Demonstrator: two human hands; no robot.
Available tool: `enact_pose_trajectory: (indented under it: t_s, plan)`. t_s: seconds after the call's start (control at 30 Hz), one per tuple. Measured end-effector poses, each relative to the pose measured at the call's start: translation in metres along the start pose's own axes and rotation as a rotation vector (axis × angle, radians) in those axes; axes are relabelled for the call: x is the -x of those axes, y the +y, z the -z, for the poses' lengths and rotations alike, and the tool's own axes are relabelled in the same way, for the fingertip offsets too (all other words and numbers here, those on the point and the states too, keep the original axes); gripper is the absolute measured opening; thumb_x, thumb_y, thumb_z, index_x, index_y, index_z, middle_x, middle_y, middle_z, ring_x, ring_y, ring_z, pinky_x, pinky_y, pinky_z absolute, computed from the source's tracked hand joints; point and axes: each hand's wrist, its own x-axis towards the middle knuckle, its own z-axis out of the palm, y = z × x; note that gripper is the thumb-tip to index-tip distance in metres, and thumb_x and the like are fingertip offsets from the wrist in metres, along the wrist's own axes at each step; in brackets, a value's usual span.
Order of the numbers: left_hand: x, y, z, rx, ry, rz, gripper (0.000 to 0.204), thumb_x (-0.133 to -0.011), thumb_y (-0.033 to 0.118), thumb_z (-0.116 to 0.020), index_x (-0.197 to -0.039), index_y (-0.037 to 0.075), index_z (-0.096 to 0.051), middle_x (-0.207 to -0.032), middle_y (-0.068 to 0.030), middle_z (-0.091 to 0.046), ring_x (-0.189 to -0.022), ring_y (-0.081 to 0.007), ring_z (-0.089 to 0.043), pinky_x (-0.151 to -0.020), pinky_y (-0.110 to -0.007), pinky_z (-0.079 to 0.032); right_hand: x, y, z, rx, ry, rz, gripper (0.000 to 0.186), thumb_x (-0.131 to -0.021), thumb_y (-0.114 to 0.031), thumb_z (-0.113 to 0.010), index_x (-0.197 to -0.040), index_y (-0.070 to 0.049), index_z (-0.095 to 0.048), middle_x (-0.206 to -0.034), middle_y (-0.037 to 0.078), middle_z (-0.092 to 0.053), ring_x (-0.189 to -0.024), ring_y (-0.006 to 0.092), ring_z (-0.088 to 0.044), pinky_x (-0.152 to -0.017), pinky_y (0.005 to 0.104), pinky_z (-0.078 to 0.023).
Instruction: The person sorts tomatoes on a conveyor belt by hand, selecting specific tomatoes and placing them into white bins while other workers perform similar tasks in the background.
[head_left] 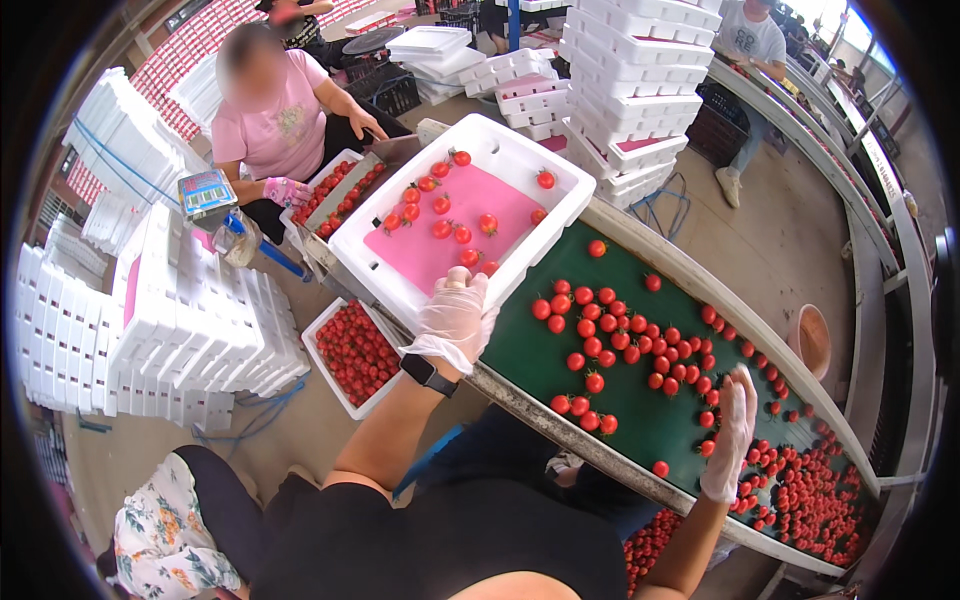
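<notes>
My left hand (455, 315), in a thin clear glove, lies over the near wall of a white foam box (378, 262). Its fingers are bent together over the rim, and the palm side is hidden. Beside the fingertips are cherry tomatoes (470, 258) on the box's pink liner (408, 262); several more lie scattered in it. To the right, my right hand (735, 435), also gloved, is open with fingers stretched out above the green conveyor belt (540, 375). Loose cherry tomatoes (660, 347) spread over the belt beside it, crowding thickly at its lower right end.
A foam box full of tomatoes (355, 350) stands on the floor at left. Stacked white boxes (200, 320) rise at far left and behind the belt (635, 80). A person in pink (275, 120) sits nearby. A metal rail (690, 265) edges the belt.
</notes>
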Motion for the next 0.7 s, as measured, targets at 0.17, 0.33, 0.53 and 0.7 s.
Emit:
enact_pose_trajectory:
  t_s: [0.17, 0.33, 0.53, 0.7]
  plan:
    - [0.004, 0.027, -0.001, 0.088, -0.060, 0.016, 0.040, -0.073, 0.019, -0.068, -0.109, 0.007, -0.055, -0.106, -0.0110, -0.049, -0.095, -0.0301, -0.052, -0.079, -0.040, -0.048, 0.048, 0.058, 0.062, -0.042, 0.342, -0.141, 0.041, -0.096, -0.025, -0.046, -0.128, 0.000, -0.045, -0.131, 0.010, -0.045, -0.120, 0.0194, -0.044, -0.103, 0.0327, -0.032]
    - [0.011, 0.030, -0.011, -0.027, 0.194, -0.055, 0.056, -0.075, 0.023, -0.067, -0.123, 0.004, -0.047, -0.117, -0.0158, -0.047, -0.100, -0.0342, -0.051, -0.084, -0.043, -0.046, 0.074, 0.094, 0.075, 0.560, 0.383, 0.012, 0.032, -0.093, -0.015, -0.050, -0.123, -0.003, -0.051, -0.130, 0.013, -0.045, -0.124, 0.0255, -0.040, -0.105, 0.0367, -0.031]
    - [0.022, 0.088, 0.002, 0.401, 0.075, -0.529, 0.060, -0.082, 0.029, -0.062, -0.133, 0.005, -0.041, -0.132, -0.0203, -0.038, -0.123, -0.0343, -0.039, -0.103, -0.042, -0.033, 0.070, 0.095, 0.082, 0.777, 0.393, 0.059, 0.039, -0.092, -0.014, -0.053, -0.128, -0.003, -0.046, -0.132, 0.013, -0.044, -0.125, 0.0260, -0.039, -0.107, 0.0386, -0.029]
    - [0.025, 0.088, -0.091, 1.175, -0.134, 0.039, 0.063, -0.081, 0.020, -0.066, -0.134, 0.003, -0.036, -0.138, -0.0185, -0.029, -0.126, -0.0249, -0.035, -0.105, -0.034, -0.030, 0.063, 0.126, 0.123, 0.524, 0.471, -0.082, 0.049, -0.094, -0.026, -0.052, -0.135, -0.002, -0.040, -0.137, 0.015, -0.040, -0.127, 0.0238, -0.037, -0.106, 0.0349, -0.027]
